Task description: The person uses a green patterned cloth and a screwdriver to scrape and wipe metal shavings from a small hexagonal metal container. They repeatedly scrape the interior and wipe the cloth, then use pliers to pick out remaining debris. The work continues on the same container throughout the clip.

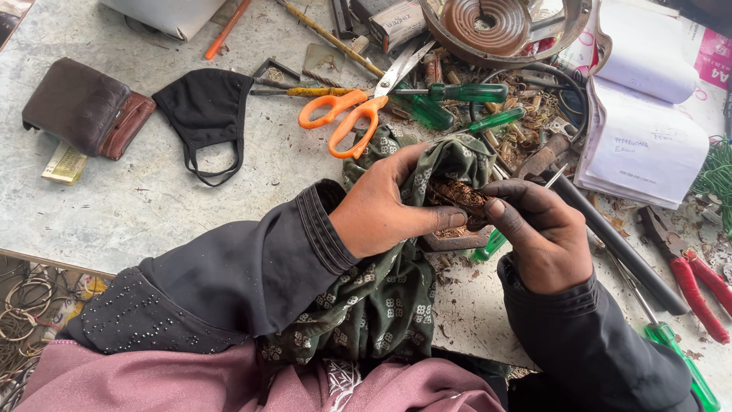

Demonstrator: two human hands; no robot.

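Note:
My left hand grips a dark green patterned cloth bunched around a small rusty brown part. The cloth hangs down over my lap. My right hand pinches the same rusty part from the right with thumb and fingers, and a green-handled tool pokes out beneath it. Both hands meet over a small rectangular block lying on the grey worktop.
Orange-handled scissors, green screwdrivers, a black face mask and a brown wallet lie behind my hands. At the right are an open notebook, red pliers and a black rod. A round coil sits at the top.

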